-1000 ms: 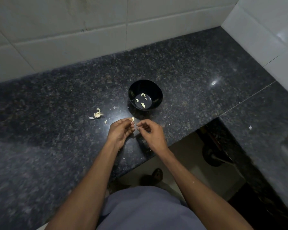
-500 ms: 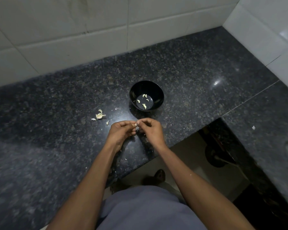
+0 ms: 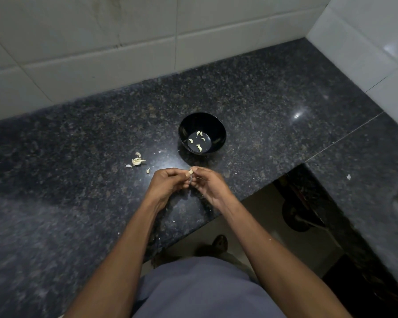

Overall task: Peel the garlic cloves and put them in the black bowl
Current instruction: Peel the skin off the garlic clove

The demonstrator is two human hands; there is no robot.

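You stand at a polished countertop (image 3: 274, 92) of dark speckled granite, glossy enough to throw back a bright glint of light, with pale glazed wall tiles (image 3: 124, 42) behind it and to the right. A small round black bowl (image 3: 217, 128), smooth and shiny, sits on the stone; several pale, crescent-shaped peeled cloves (image 3: 199, 148) lie on its flat bottom. To the left of the bowl lies a little heap of papery garlic skins (image 3: 137, 160), curled and off-white, with a few loose flakes just beside it.

Your two hands meet above the counter, just on your side of the bowl, near the stone's front edge. Between them you hold one small cream garlic clove (image 3: 190, 172). Your left hand (image 3: 168, 183) has its fingers curled inward with the fingertips pinching the clove. Your right hand (image 3: 208, 183) comes in from the other side, its fingers bent, and its fingertips close on the same clove. Both forearms stretch forward from the bottom of the view and converge toward the clove, wrists fairly straight. The hands touch each other at the fingertips, and neither rests flat on the stone.
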